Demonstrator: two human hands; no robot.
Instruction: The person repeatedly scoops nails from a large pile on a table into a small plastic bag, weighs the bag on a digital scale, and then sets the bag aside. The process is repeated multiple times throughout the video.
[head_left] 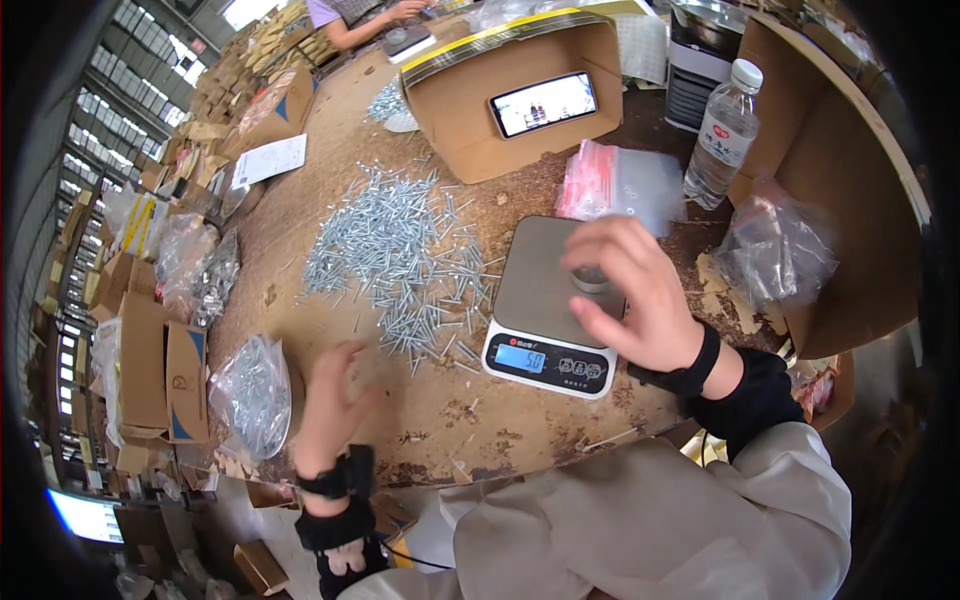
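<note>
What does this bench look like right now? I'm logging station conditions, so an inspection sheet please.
Surface: worn brown table, chipped at the near edge.
Job's things: scale with a small container on it; screw pile.
Clutter: screw bag, zip bags, bottle, box holding a phone.
Hands: right hand over the container; left hand blurred, beside the pile.
Cables: nothing seen.
Surroundings: stacked cartons; another person opposite.

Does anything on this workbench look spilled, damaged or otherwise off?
Screws lie loose in a wide scatter across the table left of the scale, not in a bag or box. The tabletop is pitted and flaking along its near edge. Scraps of torn cardboard lie right of the scale.
</note>
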